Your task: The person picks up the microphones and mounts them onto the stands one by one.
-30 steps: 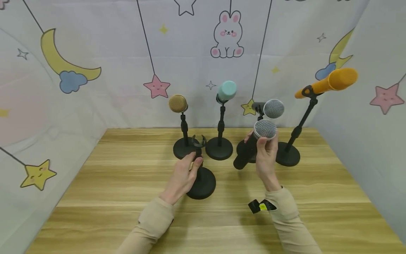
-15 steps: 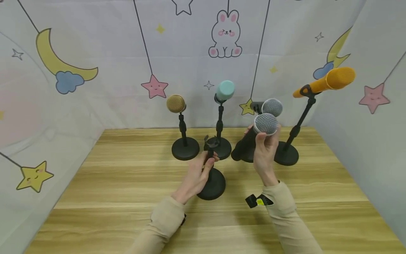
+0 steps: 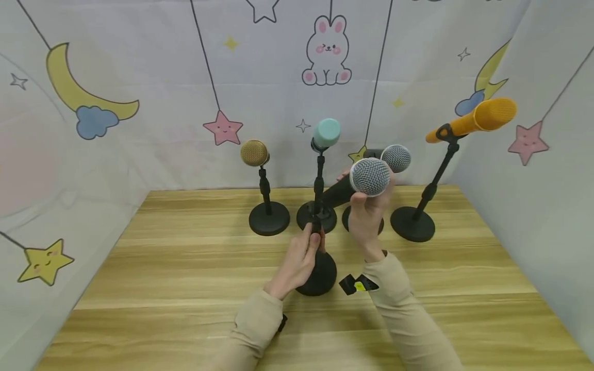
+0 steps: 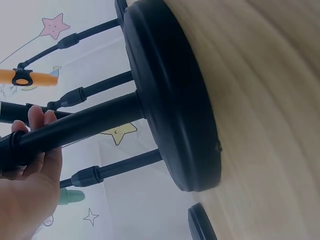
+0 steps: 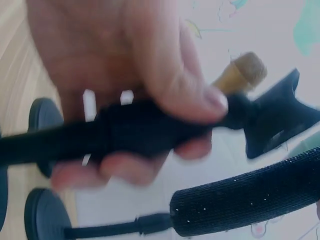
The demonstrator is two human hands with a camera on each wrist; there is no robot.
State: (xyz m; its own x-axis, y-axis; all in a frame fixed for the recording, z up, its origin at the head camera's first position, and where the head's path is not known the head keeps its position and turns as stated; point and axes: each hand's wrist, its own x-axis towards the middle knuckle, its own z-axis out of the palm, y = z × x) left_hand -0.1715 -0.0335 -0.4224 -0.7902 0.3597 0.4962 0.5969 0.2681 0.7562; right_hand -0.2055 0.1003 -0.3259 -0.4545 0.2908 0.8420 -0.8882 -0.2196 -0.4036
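Note:
My left hand (image 3: 297,263) grips the upper pole of a black desk microphone stand (image 3: 321,278); fingers and thumb wrap round it. The stand's round base shows large in the left wrist view, near the tabletop; contact is hard to tell. In my right hand (image 3: 366,226) is a black microphone (image 3: 370,176) with a silver mesh head, held near the head. Its handle slants down left toward the stand's clip. In the right wrist view the textured handle (image 5: 250,195) lies beside the open-topped clip (image 5: 280,117), apart from it, with part of the handle out of frame.
Behind the hands stand several microphones on black stands: a gold one (image 3: 254,153), a mint one (image 3: 327,132), a silver-headed one (image 3: 396,158) partly hidden, and an orange one (image 3: 494,114) at right. The wooden table (image 3: 153,288) ends at a printed cloth backdrop (image 3: 171,62).
My left hand has shifted the stand to the right. The right hand has moved left and the microphone has tilted flatter, bringing its tail end close to the clip.

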